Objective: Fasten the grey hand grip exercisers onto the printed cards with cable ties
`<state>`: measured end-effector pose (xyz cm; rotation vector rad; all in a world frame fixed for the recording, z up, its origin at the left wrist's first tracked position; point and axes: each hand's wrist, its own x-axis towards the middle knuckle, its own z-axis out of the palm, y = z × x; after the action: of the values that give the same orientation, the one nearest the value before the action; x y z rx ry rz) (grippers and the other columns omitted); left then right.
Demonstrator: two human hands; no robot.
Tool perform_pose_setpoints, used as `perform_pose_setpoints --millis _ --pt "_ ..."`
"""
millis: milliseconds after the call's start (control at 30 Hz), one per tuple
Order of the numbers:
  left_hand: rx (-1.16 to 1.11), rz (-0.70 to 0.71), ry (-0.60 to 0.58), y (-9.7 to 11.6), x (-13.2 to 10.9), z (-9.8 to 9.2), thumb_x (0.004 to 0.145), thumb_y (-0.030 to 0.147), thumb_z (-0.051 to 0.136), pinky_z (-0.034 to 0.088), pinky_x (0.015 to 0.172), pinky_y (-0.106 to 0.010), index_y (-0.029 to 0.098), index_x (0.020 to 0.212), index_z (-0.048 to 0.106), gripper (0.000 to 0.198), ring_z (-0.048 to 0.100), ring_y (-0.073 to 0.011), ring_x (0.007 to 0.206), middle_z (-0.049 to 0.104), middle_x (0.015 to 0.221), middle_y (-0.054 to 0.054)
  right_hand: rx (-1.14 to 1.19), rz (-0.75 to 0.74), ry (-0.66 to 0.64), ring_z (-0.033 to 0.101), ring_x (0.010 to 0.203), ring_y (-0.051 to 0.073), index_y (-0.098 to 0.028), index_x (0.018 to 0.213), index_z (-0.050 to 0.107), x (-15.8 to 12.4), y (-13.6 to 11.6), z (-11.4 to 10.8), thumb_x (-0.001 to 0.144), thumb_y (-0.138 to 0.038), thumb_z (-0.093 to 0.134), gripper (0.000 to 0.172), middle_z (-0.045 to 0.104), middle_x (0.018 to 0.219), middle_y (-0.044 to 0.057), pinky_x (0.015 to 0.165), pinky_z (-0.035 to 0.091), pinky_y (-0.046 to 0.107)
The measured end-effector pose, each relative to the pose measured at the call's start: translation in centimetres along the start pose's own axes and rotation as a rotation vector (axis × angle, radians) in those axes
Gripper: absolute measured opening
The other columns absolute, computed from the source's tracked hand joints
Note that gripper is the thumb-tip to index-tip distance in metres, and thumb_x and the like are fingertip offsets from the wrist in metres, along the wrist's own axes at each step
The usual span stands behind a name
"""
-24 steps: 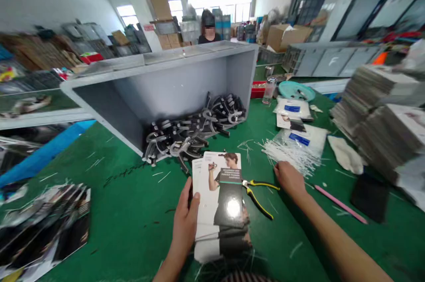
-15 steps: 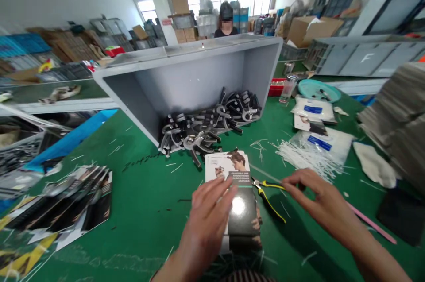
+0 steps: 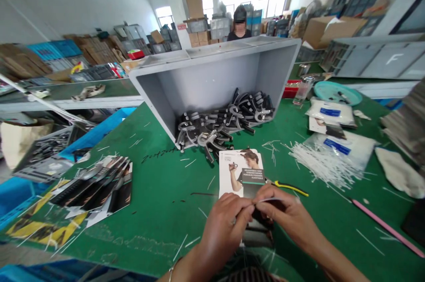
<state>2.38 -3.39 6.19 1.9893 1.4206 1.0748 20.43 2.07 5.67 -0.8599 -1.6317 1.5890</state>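
My left hand (image 3: 226,221) and my right hand (image 3: 288,214) meet fingertip to fingertip above a printed packaging card (image 3: 230,169). Both pinch a thin white cable tie (image 3: 272,198), which bends over the right fingers; its tip is hidden at the left fingertips. The card lies on the green table, showing a person and the words "adjustable grip strengthener"; its lower part is mostly covered by my hands. Yellow-and-black cutting pliers (image 3: 292,188) lie just beyond my right hand, their jaws partly hidden.
A grey crate (image 3: 212,69) lies on its side, with black-and-grey hand grip strengtheners (image 3: 229,118) spilling out. To the right are loose cable ties (image 3: 318,164), plastic bags (image 3: 352,149), a white glove (image 3: 396,171) and a pink stick (image 3: 385,225). Printed cards (image 3: 102,189) lie left; a person (image 3: 239,25) is behind.
My left hand has lifted off the card and closed its fingers. My right hand has brought the cable tie left to meet it. The view has shifted left.
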Motion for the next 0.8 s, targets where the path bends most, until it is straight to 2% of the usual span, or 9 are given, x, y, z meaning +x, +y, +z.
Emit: perform_pose_setpoints --millis 67,167,233,300,367,467,633,733,800 --pt "0.026 -0.064 0.073 -1.0 0.0 -0.1 0.093 0.029 0.057 0.046 0.087 -0.036 0.019 0.107 0.064 0.019 0.061 -0.0213 0.096 0.069 0.1 -0.008 0.035 0.011 0.054 0.058 0.07 0.011 -0.022 0.091 0.068 0.2 0.3 -0.4 0.092 -0.033 0.063 0.013 0.063 0.09 0.002 0.061 0.049 0.022" --pt "0.119 -0.229 0.272 -4.1 -0.1 -0.5 0.082 0.034 0.07 0.035 0.107 -0.049 0.018 0.134 0.051 0.057 0.045 -0.0305 0.128 0.053 0.135 -0.015 0.141 -0.014 0.283 0.061 0.071 0.011 -0.022 0.094 0.066 0.8 0.0 -3.2 0.095 -0.032 0.059 0.012 0.066 0.091 0.002 0.067 0.052 0.023" --pt "0.064 -0.341 0.295 -6.3 -0.3 -0.8 0.085 0.035 0.065 0.037 0.105 -0.049 0.018 0.128 0.058 0.047 0.05 -0.0302 0.123 0.058 0.129 -0.014 0.175 -0.09 0.475 0.063 0.074 0.011 -0.022 0.092 0.064 1.4 -0.5 -5.4 0.091 -0.029 0.064 0.007 0.068 0.093 0.002 0.071 0.054 0.022" --pt "-0.064 -0.432 0.291 -7.9 -0.6 -1.1 0.089 0.034 0.059 0.045 0.094 -0.042 0.019 0.113 0.068 0.03 0.059 -0.0253 0.104 0.065 0.111 -0.01 0.172 -0.154 0.577 0.065 0.076 0.011 -0.021 0.091 0.063 2.0 -0.9 -6.5 0.086 -0.025 0.07 0.01 0.069 0.096 0.002 0.073 0.055 0.021" --pt "-0.226 -0.546 0.339 -8.5 -0.9 -1.4 0.087 0.037 0.06 0.048 0.078 -0.033 0.018 0.104 0.071 0.027 0.061 -0.0203 0.084 0.068 0.095 -0.007 0.159 -0.165 0.534 0.066 0.073 0.012 -0.021 0.093 0.062 2.6 -1.2 -6.1 0.085 -0.024 0.07 0.012 0.07 0.096 0.002 0.07 0.056 0.023" --pt "-0.521 -0.678 0.43 -8.2 -1.2 -1.9 0.083 0.04 0.066 0.045 0.061 -0.025 0.016 0.105 0.069 0.033 0.059 -0.0152 0.068 0.068 0.083 -0.004 0.14 -0.15 0.353 0.067 0.066 0.014 -0.023 0.097 0.056 3.7 -1.3 -3.0 0.092 -0.027 0.062 0.009 0.071 0.095 0.003 0.062 0.058 0.028" --pt "-0.727 -0.719 0.513 -8.4 -2.3 -2.6 0.077 0.039 0.073 0.047 0.063 -0.023 0.014 0.103 0.066 0.037 0.062 -0.0141 0.07 0.071 0.084 -0.003 -0.112 -0.141 0.116 0.069 0.067 0.015 -0.022 0.103 0.053 6.7 -0.6 2.7 0.099 -0.033 0.049 0.013 0.07 0.087 0.004 0.066 0.059 0.03" --pt "-0.782 -0.74 0.522 -8.9 -3.3 -3.2 0.079 0.041 0.071 0.047 0.064 -0.022 0.015 0.106 0.066 0.038 0.062 -0.0145 0.072 0.072 0.088 -0.004 -0.271 -0.119 -0.023 0.069 0.068 0.015 -0.02 0.101 0.056 8.4 0.5 4.4 0.101 -0.037 0.045 0.02 0.068 0.086 0.005 0.067 0.058 0.03" --pt "-0.841 -0.716 0.532 -9.2 -3.7 -3.6 0.085 0.044 0.064 0.047 0.067 -0.023 0.016 0.109 0.067 0.037 0.064 -0.0151 0.076 0.072 0.094 -0.005 -0.316 -0.104 -0.06 0.068 0.068 0.015 -0.02 0.1 0.056 9.0 1.1 5.1 0.101 -0.038 0.044 0.022 0.066 0.087 0.005 0.066 0.057 0.029"
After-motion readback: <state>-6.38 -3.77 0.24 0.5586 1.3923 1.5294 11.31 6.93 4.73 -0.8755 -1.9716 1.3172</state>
